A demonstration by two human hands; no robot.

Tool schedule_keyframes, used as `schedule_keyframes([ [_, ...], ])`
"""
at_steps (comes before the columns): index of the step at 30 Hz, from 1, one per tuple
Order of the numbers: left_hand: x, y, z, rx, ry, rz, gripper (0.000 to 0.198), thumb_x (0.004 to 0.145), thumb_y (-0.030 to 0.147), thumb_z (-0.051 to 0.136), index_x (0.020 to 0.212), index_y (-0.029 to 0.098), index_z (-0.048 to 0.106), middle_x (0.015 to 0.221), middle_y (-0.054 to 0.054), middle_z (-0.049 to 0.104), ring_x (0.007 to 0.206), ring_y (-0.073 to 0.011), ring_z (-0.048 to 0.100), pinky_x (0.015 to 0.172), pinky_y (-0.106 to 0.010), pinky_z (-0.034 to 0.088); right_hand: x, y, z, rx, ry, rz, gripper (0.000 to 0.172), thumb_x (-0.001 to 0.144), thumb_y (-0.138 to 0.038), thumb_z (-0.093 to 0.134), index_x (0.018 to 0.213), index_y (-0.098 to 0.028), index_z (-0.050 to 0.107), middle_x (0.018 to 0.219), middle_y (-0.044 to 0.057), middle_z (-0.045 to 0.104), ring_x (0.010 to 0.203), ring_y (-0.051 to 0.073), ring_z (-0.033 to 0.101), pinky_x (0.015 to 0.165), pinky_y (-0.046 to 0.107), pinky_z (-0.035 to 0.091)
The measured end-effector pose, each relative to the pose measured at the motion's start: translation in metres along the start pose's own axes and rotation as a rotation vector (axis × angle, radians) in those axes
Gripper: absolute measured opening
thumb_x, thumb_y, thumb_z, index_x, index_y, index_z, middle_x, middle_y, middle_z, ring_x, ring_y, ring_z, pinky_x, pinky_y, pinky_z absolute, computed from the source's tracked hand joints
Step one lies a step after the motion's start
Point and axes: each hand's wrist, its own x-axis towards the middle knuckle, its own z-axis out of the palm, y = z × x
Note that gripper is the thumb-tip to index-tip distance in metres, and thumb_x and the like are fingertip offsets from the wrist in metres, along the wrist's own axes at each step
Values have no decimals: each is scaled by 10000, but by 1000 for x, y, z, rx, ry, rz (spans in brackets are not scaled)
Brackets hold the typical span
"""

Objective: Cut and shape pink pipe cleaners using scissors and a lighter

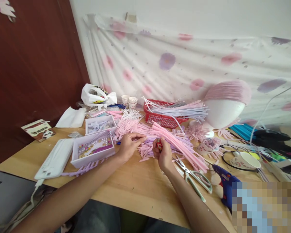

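Note:
Fingers and thumb of my left hand (131, 147) are pinched together over the heap of pipe cleaner pieces; whatever lies between the fingertips is too small to make out. My right hand (163, 153) is closed around a small red lighter (159, 144), most of it hidden by the fingers. Long pink pipe cleaners (181, 147) lie in a bundle just beyond and right of that hand. Short lilac pieces (146, 150) are spread between and behind both hands. Scissors (192, 174) with pale green handles rest, blades apart, beside my right wrist.
White boxes of beads (93, 147) stand at left near a white power bank (54, 158). Behind the hands is a red basket (160, 118) of pipe cleaners. A foam head (224, 111), paper cup (244, 160) and blue glue gun (225, 181) occupy the right.

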Motion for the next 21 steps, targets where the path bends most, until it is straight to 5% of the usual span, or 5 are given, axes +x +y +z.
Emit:
schedule_keyframes([
  [15, 0, 2, 0, -3, -15, 10, 339, 604, 421, 860, 792, 146, 795, 759, -64, 736, 671, -157, 626, 555, -241, 530, -1, 1, -1, -38, -12, -27, 335, 789, -470, 466, 566, -223, 423, 492, -74, 245, 431, 81, 147, 423, 239, 93],
  [21, 0, 0, 0, 9, -12, 7, 346, 625, 442, 846, 796, 146, 791, 769, -66, 731, 699, -171, 634, 552, -245, 535, -3, 5, -8, -99, 50, -179, 520, 875, -684, 411, 681, -213, 514, 523, -77, 261, 437, 90, 189, 418, 238, 146],
])
